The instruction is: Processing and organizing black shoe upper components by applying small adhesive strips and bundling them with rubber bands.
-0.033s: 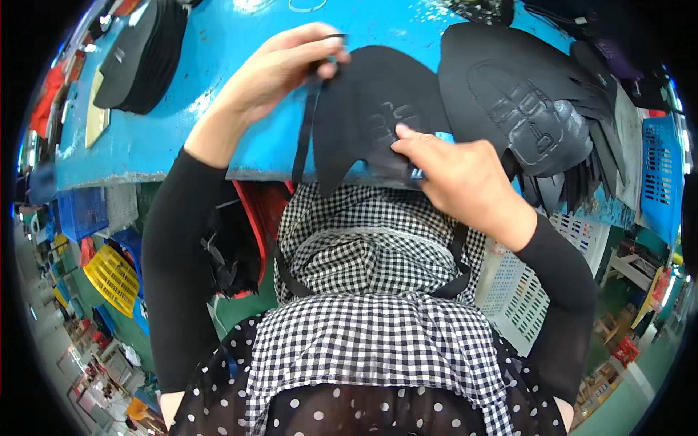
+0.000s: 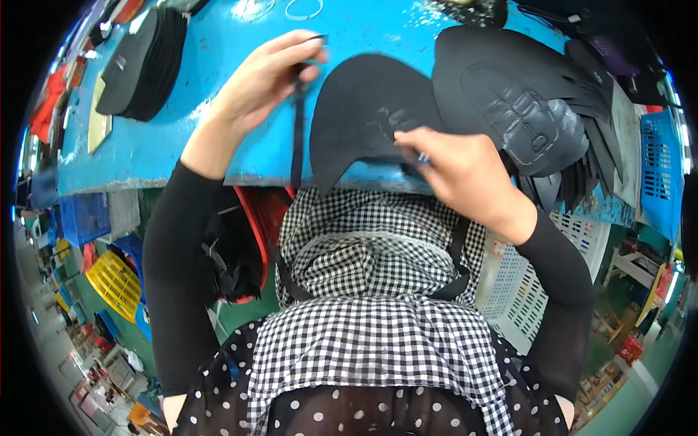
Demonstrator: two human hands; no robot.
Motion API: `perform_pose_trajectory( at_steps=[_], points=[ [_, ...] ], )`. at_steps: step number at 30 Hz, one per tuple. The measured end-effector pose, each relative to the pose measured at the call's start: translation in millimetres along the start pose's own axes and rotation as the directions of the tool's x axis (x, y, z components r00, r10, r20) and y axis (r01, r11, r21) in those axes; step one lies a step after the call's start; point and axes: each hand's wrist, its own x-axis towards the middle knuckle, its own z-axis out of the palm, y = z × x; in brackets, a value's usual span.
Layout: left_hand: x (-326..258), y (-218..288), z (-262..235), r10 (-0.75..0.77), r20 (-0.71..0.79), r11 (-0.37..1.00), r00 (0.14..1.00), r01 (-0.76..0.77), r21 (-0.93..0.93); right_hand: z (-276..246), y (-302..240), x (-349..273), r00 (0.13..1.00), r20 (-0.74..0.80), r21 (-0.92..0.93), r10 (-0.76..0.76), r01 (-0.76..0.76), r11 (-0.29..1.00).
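My left hand [image 2: 275, 80] is raised over the blue table, its fingers pinching the upper end of a narrow black strip [image 2: 297, 138] that hangs toward the table's front edge. Right of the strip lies a curved black sheet piece [image 2: 363, 98] with a raised pattern; it looks like a shoe upper. Closed fingers of my right hand [image 2: 465, 171] rest by the lower right of this piece. A small bluish thing shows in that hand, mostly hidden and too blurred to name. Beside it fans a stack of similar black pieces [image 2: 483, 80], embossed on top.
The blue table [image 2: 218, 36] spans the top of the view. At its far left stands a pile of black pieces [image 2: 142, 69]. A red-rimmed bin [image 2: 256, 240] sits below the front edge. White crates [image 2: 520, 291] stand at right, a blue basket [image 2: 658, 167] further right.
My left hand has drawn left with the strip, which now hangs apart from the curved piece. The right hand has shifted only slightly.
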Motion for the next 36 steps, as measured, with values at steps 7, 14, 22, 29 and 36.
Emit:
perform_pose_trajectory(
  at_steps=[7, 14, 22, 29, 36],
  points=[
    [-30, 28, 28, -0.001, -0.182, 0.859, 0.983, -0.093, -0.503, -72, 45, -20, 0.816, -0.372, 0.915, 0.442, 0.244, 0.321],
    [-39, 13, 180, -0.026, 0.680, 0.979, 0.733, -0.120, 0.167, -126, 61, -48, 0.844, -0.429, -0.350, -0.323, 0.175, 0.920],
    [32, 38, 156, 0.339, 0.351, 0.591, 0.873, -0.488, 0.642, -113, 69, -88, 0.974, -0.214, -0.158, -0.076, 0.042, 0.986],
    [82, 5, 133, 0.311, 0.222, 0.390, 0.924, -0.337, 0.857, -189, 175, -59, 0.836, -0.449, -0.101, 0.316, -0.398, 0.912],
    [73, 16, 143, 0.259, 0.268, 0.235, 0.928, -0.329, 0.914, -174, 186, -2, 0.950, -0.274, -0.040, 0.150, -0.167, 0.985]
  ],
)
